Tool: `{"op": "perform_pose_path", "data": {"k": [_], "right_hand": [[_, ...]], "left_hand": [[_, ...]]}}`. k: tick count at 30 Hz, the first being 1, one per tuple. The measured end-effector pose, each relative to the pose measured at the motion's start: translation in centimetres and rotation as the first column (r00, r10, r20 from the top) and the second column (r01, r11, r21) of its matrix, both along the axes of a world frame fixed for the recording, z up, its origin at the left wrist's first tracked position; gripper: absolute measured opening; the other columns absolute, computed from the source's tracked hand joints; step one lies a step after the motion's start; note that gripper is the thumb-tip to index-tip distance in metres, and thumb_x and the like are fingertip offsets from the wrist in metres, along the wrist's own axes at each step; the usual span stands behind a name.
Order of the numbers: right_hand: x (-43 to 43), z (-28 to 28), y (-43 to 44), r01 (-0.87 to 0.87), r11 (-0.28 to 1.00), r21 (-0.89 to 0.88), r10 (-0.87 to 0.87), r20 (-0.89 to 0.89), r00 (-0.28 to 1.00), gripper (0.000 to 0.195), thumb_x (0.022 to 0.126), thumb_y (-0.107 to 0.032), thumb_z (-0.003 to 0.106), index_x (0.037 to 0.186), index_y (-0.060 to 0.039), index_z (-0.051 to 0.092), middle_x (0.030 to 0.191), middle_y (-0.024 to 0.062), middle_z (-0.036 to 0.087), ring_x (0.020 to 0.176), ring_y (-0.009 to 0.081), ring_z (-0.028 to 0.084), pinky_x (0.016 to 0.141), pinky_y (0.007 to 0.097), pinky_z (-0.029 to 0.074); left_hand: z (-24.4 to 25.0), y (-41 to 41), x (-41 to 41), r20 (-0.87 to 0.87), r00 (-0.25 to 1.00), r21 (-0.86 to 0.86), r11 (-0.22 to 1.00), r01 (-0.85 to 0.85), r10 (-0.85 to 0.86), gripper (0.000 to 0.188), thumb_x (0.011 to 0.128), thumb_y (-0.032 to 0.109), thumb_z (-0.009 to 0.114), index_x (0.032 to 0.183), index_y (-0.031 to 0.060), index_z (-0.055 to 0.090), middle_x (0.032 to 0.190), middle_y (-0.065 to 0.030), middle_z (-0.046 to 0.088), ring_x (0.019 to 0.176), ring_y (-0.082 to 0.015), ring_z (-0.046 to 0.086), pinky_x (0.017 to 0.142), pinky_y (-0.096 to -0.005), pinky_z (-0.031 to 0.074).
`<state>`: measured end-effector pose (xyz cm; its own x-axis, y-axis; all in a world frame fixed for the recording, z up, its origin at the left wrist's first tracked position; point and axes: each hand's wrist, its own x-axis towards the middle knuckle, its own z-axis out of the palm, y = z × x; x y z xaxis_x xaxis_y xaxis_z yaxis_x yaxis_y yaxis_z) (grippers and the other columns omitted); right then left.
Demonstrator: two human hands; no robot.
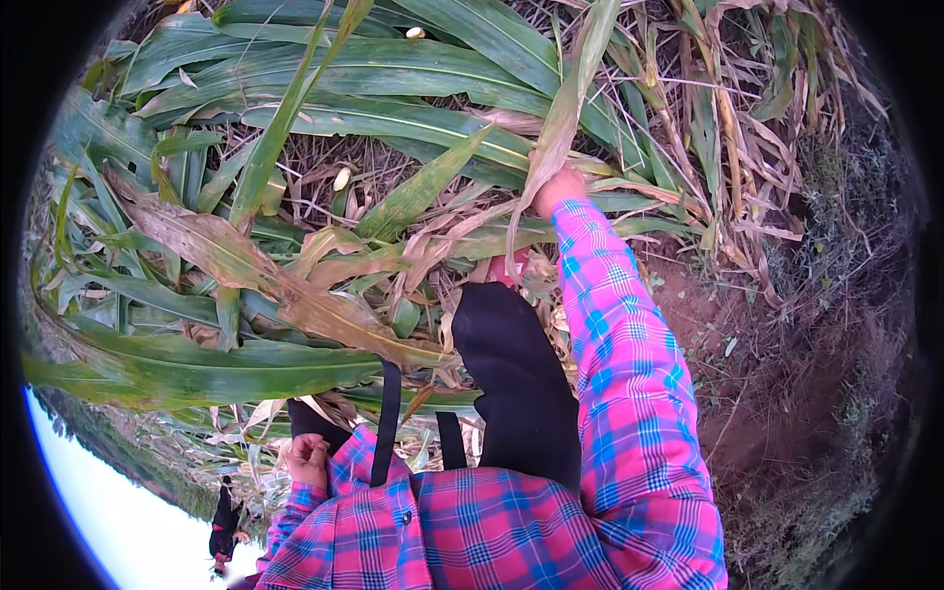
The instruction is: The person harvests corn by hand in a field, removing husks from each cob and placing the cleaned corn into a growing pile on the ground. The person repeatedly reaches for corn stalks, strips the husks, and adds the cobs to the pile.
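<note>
My right hand [559, 190] reaches out among the corn leaves at the end of a plaid sleeve. A drooping, half-dry corn leaf [554, 122] crosses in front of it and hides most of the fingers, so its grip is unclear. Long green corn leaves [442, 133] spread out beside that hand. My left hand [307, 459] is close to my body, its fingers curled in with nothing visible in them. A broad green leaf [221, 369] and a browned leaf [295, 302] lie in front of me.
Pale corn ear tips [342, 178] show among the leaves. My black-trousered leg [516, 369] is in front, near a red object [509, 265]. Dry stalks [726, 133] stand at the upper right, beside an earthen bank [767, 383]. Another person [224, 520] is far off, lower left.
</note>
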<state>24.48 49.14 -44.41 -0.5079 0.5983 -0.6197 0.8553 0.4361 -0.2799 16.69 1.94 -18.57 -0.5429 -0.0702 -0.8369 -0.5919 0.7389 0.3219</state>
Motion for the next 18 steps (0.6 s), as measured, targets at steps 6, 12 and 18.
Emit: {"op": "perform_pose_path", "data": {"k": [6, 12, 18], "right_hand": [[2.9, -6.4, -2.1, 0.187, 0.965, 0.185, -0.139, -0.243, 0.96, 0.037, 0.065, -0.027, 0.055, 0.095, -0.0058, 0.048, 0.103, 0.0163, 0.046, 0.096, 0.0333, 0.042, 0.084, 0.0408, 0.03], [3.3, 3.4, -4.7, 0.145, 0.984, -0.105, -0.152, -0.068, 0.986, 0.027, 0.066, -0.022, 0.054, 0.089, -0.008, 0.05, 0.075, 0.0173, 0.054, 0.075, 0.0323, 0.052, 0.069, 0.0378, 0.041], [-1.3, 17.4, -8.3, -0.156, 0.958, -0.239, 0.149, -0.046, 0.988, 0.021, 0.063, -0.023, 0.053, 0.077, -0.0077, 0.05, 0.062, 0.0114, 0.053, 0.062, 0.0275, 0.054, 0.054, 0.0377, 0.042]], "left_hand": [[-1.0, 1.8, -1.8, 0.034, 0.998, 0.011, 0.999, -0.05, 0.05, 0.006, 0.077, 0.006, 0.047, 0.082, 0.0032, 0.046, 0.068, -0.004, 0.052, 0.041, -0.0066, 0.044, 0.034, -0.016, 0.034], [-0.4, 0.6, -3.0, 0.104, 0.994, 0.077, 0.997, 0.024, -0.032, 0.005, 0.077, 0.005, 0.046, 0.082, 0.0027, 0.046, 0.069, -0.0037, 0.052, 0.045, -0.0063, 0.047, 0.035, -0.0161, 0.036], [-0.8, 1.3, -5.0, 0.085, 0.976, 0.071, 0.978, 0.195, -0.2, 0.007, 0.072, -0.001, 0.047, 0.078, 0.0033, 0.047, 0.062, -0.0006, 0.05, 0.049, -0.0073, 0.048, 0.043, -0.0186, 0.04]]}}
